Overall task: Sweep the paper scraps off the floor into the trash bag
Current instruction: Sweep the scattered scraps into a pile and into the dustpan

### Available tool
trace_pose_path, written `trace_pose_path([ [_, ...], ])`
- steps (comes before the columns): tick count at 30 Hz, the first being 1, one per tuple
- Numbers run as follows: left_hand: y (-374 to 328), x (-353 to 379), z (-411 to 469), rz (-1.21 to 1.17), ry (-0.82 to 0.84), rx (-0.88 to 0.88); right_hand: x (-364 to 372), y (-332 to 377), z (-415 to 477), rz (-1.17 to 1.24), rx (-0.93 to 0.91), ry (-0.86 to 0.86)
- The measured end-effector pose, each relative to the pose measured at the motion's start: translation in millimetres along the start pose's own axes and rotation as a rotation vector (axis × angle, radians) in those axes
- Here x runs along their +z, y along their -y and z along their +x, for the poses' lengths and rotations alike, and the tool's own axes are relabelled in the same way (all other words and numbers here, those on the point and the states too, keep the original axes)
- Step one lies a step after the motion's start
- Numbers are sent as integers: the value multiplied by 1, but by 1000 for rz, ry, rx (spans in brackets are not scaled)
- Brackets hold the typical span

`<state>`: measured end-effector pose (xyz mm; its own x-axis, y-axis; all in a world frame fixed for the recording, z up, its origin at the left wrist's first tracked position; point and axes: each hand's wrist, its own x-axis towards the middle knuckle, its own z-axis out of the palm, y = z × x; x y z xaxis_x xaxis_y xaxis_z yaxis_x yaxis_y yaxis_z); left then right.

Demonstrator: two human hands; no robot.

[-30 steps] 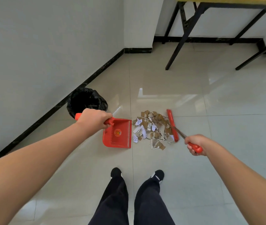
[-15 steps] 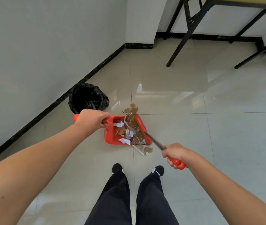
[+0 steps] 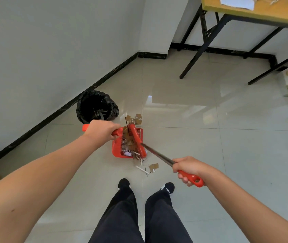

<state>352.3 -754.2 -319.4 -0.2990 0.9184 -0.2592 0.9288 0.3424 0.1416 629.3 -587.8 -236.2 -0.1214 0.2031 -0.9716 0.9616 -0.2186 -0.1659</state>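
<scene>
Left hand point(image 3: 102, 131) gripped the handle of the red dustpan point(image 3: 117, 150), the right hand point(image 3: 188, 170) was curled around the handle of the broom point(image 3: 136, 137), whose head lay across the dustpan on most paper scraps point(image 3: 129, 146), some loose pieces lay just beside the dustpan, and the black trash bag point(image 3: 95, 106) stood near the dustpan.

Tiled floor point(image 3: 210, 155) carries a red dustpan point(image 3: 116, 150), black trash bag point(image 3: 87, 102) and paper scraps point(image 3: 153, 167).
</scene>
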Motion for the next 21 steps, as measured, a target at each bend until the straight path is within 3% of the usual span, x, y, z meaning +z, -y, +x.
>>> trace_pose_path([
  [4,5,0,-36,-63,-24,-80,-18,-13,-21,-173,-17,-87],
  [12,9,-4,-97,-236,-21,-457,-41,14,5,-456,-84,-252],
  [21,-4,-9,-112,-169,-16,-610,-45,82,75,-479,-125,-278],
])
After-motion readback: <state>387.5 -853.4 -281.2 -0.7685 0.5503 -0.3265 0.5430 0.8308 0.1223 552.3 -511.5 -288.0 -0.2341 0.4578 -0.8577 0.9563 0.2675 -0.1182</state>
